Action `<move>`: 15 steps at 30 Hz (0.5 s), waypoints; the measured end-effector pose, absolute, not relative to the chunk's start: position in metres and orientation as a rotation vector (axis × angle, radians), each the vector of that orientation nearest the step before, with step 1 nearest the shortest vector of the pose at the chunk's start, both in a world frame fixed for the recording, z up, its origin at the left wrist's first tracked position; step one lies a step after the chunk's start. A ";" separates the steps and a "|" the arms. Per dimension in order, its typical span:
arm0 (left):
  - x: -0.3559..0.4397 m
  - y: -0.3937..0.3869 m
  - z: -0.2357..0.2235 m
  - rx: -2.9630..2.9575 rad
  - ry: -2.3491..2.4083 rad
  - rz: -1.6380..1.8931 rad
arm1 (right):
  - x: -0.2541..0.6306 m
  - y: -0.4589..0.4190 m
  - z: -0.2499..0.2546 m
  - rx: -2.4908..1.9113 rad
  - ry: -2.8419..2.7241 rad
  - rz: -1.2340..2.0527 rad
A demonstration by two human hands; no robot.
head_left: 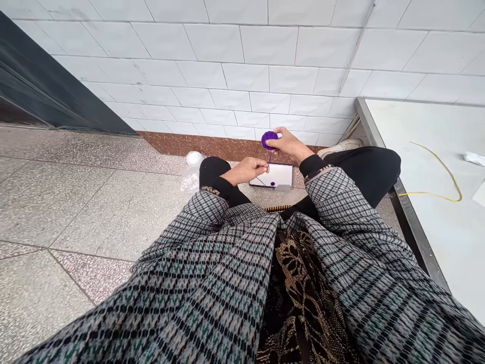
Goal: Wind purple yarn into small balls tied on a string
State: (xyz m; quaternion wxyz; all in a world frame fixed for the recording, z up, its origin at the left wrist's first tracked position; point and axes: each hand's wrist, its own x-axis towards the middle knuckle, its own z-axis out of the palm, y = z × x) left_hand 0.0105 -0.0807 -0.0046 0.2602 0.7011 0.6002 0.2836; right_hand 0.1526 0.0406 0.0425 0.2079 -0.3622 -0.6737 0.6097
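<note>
Purple yarn is wound into one ball (269,139), from which one strand (270,158) is drawn down. The ball's right edge is hidden by the right hand (287,143), between whose thumb and fingertips it is gripped; the strand is pinched by the left hand (246,171), its grip closed. Below, one white rectangle (284,174) is hard to make out. One yellow cord (461,195) is laid on the worktop (424,242), cut off at right.

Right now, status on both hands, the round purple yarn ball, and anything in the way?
Right hand holding round purple yarn ball. Left hand pinching thin purple yarn strand. White, dark-edged rectangular panel lower down; no obstruction seen between hands.
</note>
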 end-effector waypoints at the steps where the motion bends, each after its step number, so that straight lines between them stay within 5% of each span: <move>1: 0.008 -0.082 -0.001 1.916 1.639 0.770 | 0.152 0.042 0.040 -1.043 -1.940 1.646; 15: -0.019 -0.077 0.013 1.728 1.910 1.299 | 0.165 0.030 0.045 -0.529 -2.151 2.274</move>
